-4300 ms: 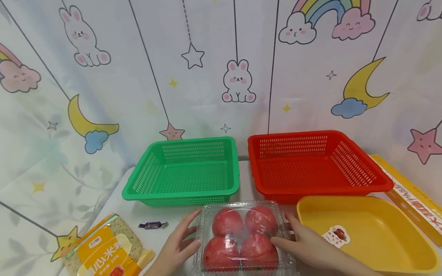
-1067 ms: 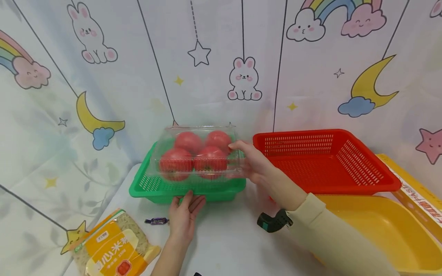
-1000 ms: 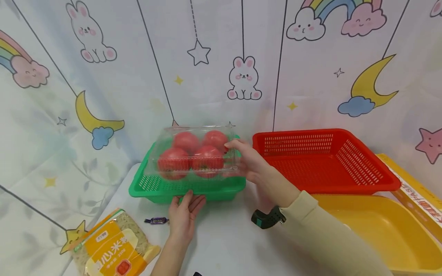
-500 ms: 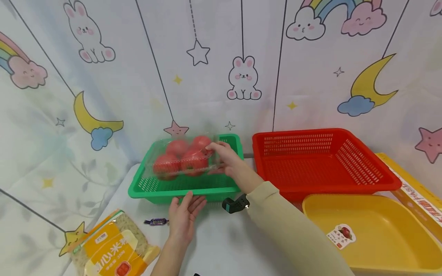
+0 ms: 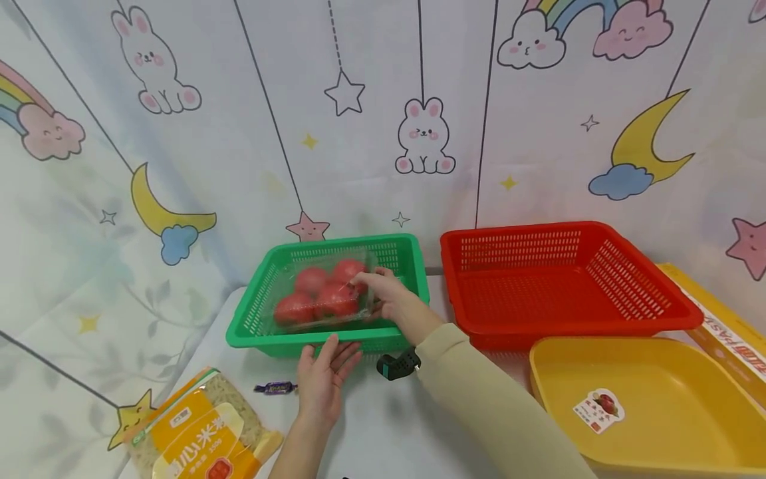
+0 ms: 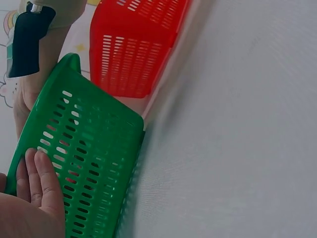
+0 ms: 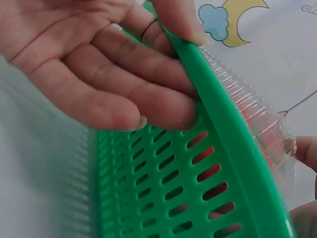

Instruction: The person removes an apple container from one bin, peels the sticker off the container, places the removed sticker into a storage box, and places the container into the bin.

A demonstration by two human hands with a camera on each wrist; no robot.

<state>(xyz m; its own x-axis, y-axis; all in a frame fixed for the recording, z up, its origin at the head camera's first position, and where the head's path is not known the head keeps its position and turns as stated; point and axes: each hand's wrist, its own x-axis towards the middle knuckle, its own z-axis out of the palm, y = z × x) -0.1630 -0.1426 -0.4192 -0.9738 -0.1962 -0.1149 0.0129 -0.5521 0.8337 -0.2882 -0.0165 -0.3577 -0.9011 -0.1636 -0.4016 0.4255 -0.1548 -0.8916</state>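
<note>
A clear plastic box (image 5: pixel 284 283) holds several red round fruits (image 5: pixel 337 299). It lies tilted inside the green basket (image 5: pixel 263 340), its underside hidden by the front wall. My right hand (image 5: pixel 391 299) grips the box's right end, thumb on top and fingers at the side; in the right wrist view this box (image 7: pixel 267 131) shows beyond the rim. At the basket's front, my left hand (image 5: pixel 323 379) holds the rim. In the right wrist view, the left hand (image 7: pixel 109 64) has its thumb on the rim and its fingers against the outer wall.
To the right stands a red basket (image 5: pixel 520 329), with a yellow tub (image 5: pixel 652 392) in front bearing a fruit sticker. A long yellow box (image 5: pixel 727 332) lies beyond. A yellow snack bag (image 5: pixel 200 426) and a purple-wrapped candy (image 5: pixel 275 388) lie at front left.
The fruit box was first in front of the baskets between both hands. It was carried over the green basket and has now sunk into it, still in my right hand. My left hand moved to the rim.
</note>
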